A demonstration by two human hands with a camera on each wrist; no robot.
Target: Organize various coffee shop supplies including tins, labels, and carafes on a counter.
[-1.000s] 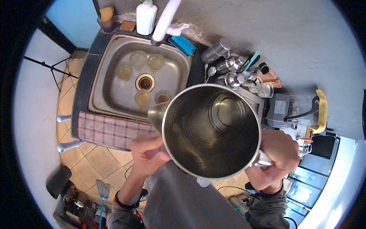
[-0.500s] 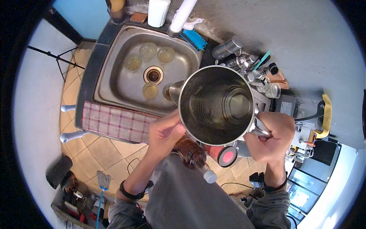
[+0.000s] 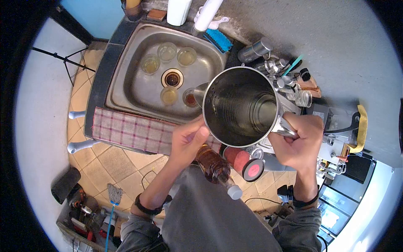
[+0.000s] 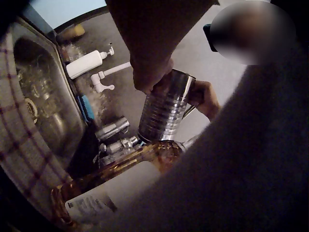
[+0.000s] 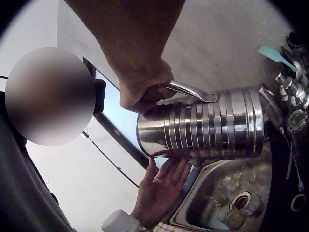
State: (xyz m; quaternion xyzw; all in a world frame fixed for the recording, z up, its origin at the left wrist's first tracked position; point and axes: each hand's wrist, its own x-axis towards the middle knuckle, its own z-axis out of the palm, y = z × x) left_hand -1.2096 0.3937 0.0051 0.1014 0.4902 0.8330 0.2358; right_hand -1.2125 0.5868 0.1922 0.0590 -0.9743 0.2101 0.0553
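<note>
A tall metal pitcher [image 3: 235, 105] hangs in front of me, its open mouth facing up and its spout toward the sink. My right hand [image 3: 297, 140] grips the handle with curled fingers. Against the pitcher's side, below the spout, my left hand [image 3: 187, 145] touches it. In the right wrist view that left hand [image 5: 164, 191] has its fingers straight and palm against the ribbed wall. Below the pitcher stand a brown bottle [image 3: 214, 164] with a white cap and a jar [image 3: 237, 157] of reddish contents with a dark-rimmed lid.
Several glasses [image 3: 169, 95] of pale liquid sit in the steel sink [image 3: 119, 90] around the drain. A checked cloth [image 3: 126, 128] lies along its front edge. The tap [image 3: 208, 14] and a blue brush [image 3: 218, 40] are behind. Metal shakers [image 3: 255, 49] and utensils crowd the right.
The pitcher has dropped lower, away from my head, and looks smaller. The bottle and jar have come into view beside it. Both hands keep their places on it.
</note>
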